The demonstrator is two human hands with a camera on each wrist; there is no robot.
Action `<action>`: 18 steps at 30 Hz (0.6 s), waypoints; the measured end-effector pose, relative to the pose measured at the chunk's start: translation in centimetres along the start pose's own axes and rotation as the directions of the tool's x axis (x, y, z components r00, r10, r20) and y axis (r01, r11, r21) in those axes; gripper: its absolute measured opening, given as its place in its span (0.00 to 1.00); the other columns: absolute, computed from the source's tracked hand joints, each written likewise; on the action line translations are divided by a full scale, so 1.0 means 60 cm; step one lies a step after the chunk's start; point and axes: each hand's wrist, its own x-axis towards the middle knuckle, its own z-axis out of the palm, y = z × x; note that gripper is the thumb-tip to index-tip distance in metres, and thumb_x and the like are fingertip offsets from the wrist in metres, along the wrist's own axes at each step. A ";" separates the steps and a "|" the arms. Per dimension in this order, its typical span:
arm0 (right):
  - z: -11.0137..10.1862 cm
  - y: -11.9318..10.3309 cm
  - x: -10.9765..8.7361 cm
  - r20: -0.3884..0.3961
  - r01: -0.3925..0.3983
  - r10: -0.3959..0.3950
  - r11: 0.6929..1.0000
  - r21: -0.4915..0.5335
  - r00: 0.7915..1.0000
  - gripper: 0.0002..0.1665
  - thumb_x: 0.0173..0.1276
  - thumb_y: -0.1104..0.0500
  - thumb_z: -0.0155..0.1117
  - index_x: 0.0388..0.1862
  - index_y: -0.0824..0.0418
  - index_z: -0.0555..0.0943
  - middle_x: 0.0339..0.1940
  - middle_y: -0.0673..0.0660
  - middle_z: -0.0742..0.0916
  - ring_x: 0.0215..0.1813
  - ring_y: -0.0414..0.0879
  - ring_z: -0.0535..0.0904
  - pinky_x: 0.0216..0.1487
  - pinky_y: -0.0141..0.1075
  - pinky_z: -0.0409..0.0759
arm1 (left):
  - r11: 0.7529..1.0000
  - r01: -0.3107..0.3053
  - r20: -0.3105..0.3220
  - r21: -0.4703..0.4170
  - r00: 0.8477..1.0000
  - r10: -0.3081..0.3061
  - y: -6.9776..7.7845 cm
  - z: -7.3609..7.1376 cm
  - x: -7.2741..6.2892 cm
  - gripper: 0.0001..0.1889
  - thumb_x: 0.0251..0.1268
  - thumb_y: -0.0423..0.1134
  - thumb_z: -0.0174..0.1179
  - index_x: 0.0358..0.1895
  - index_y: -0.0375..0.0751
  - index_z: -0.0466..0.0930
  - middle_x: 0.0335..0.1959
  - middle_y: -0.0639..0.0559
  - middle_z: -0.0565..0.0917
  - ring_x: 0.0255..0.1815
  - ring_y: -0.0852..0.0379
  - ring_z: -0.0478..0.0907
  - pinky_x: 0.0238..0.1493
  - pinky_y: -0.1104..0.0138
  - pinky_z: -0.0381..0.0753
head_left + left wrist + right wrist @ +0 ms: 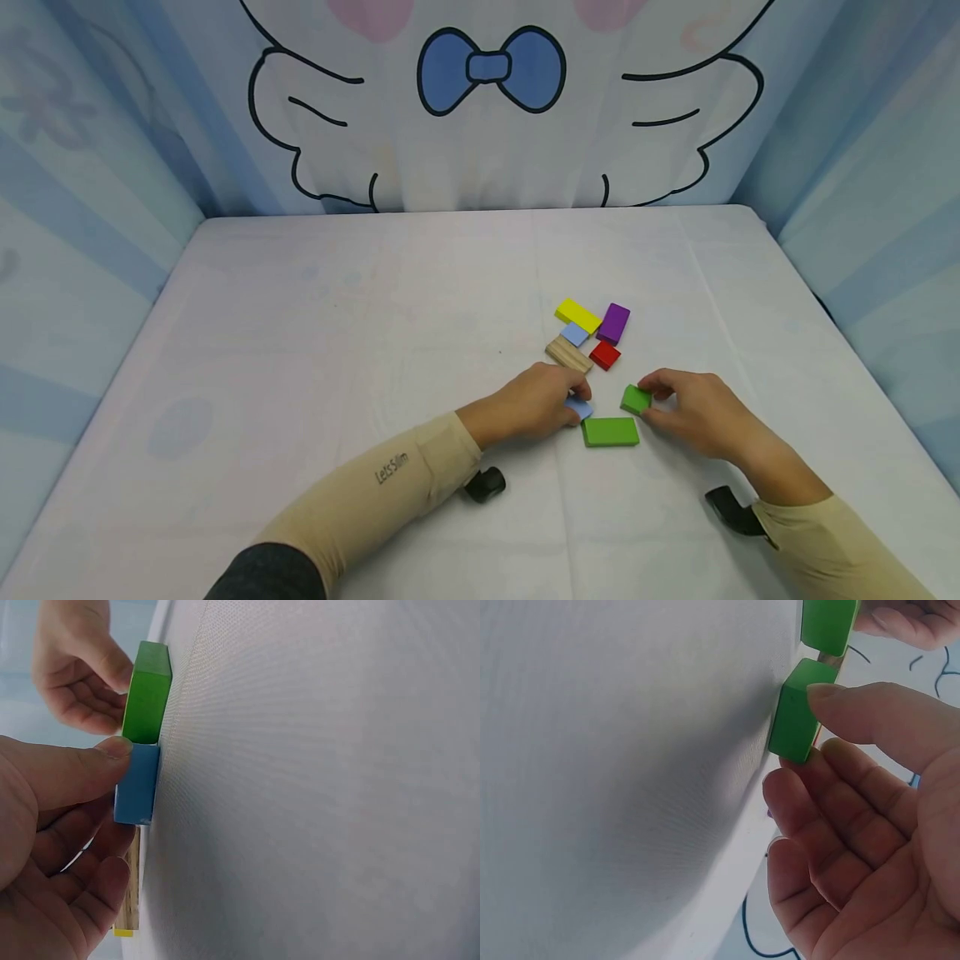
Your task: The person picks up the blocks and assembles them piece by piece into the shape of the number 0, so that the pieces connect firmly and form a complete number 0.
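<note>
My left hand [542, 402] pinches a small blue block [137, 784] between thumb and fingers, low on the white tabletop. That block meets the left end of a longer green block [611, 432], which lies flat nearest me. With thumb and fingertips, my right hand [701, 412] pinches a small green block [804, 709] just beyond the longer one's right end. Farther back lie a wooden block [568, 355], a red block [604, 355], a second blue block [575, 334], a yellow block [578, 316] and a purple block [613, 323], close together or touching.
The table [300, 333] is covered with a white cloth and runs back to a printed curtain [491, 158]. Curtains also hang at the left and right sides. Black wrist-worn pieces [486, 484] stick out below both sleeves, close above the cloth.
</note>
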 end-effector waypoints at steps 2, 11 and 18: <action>0.000 0.000 -0.001 0.001 0.006 -0.006 1.000 0.001 1.000 0.20 0.64 0.60 0.70 0.54 0.66 0.82 0.42 0.56 0.85 0.47 0.56 0.79 0.50 0.54 0.80 | 1.000 0.003 0.001 -0.001 1.000 -0.003 0.000 0.000 0.000 0.14 0.65 0.37 0.69 0.52 0.45 0.83 0.49 0.57 0.84 0.48 0.64 0.76 0.54 0.74 0.74; 0.001 0.001 -0.004 0.012 0.034 -0.034 0.999 -0.001 0.999 0.20 0.63 0.61 0.71 0.53 0.66 0.82 0.42 0.56 0.86 0.46 0.55 0.80 0.48 0.53 0.81 | 1.000 0.024 0.008 -0.011 1.000 -0.024 0.001 0.002 0.003 0.14 0.65 0.37 0.69 0.53 0.45 0.83 0.49 0.58 0.84 0.47 0.63 0.76 0.54 0.74 0.74; 0.002 0.000 -0.006 0.016 0.038 -0.038 0.999 -0.003 0.999 0.20 0.63 0.61 0.71 0.52 0.66 0.82 0.42 0.55 0.86 0.46 0.55 0.80 0.48 0.53 0.80 | 1.000 0.016 0.006 -0.002 1.000 -0.016 0.002 0.002 0.001 0.14 0.65 0.37 0.69 0.53 0.45 0.83 0.49 0.58 0.84 0.47 0.64 0.76 0.54 0.75 0.74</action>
